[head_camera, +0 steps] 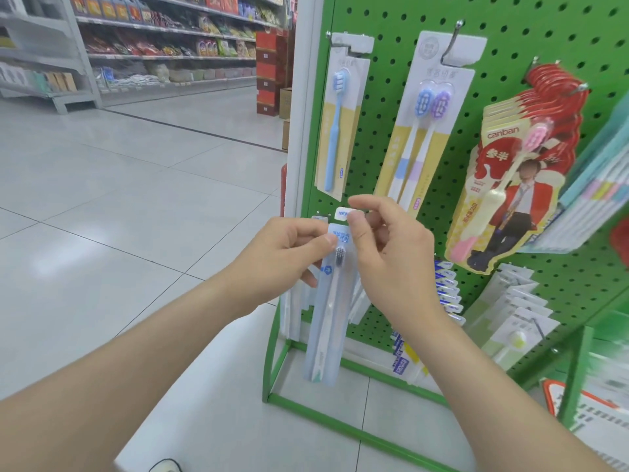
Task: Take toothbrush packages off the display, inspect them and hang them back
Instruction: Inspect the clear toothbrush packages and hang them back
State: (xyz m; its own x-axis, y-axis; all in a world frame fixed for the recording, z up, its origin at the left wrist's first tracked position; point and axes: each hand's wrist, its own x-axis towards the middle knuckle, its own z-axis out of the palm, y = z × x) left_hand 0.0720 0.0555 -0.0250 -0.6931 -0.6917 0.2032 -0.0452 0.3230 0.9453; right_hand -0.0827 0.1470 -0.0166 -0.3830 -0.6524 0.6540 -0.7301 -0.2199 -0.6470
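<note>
- One green pegboard display [381, 131] serves as landmark; other packages hang from its hooks.
- Low at the display's left edge, the clear toothbrush package [325, 318] hangs nearly upright, its header just below the white hook tag [343, 213].
- Both hands are clamped on that header: the left hand [289, 253] pinches from the display's outer side, the right hand [384, 253] from its inner side.
- Whether the header is on the hook cannot be told. To do this well, keep it flat, line its hole with the hook tip and slide straight, without bending the card.
</note>
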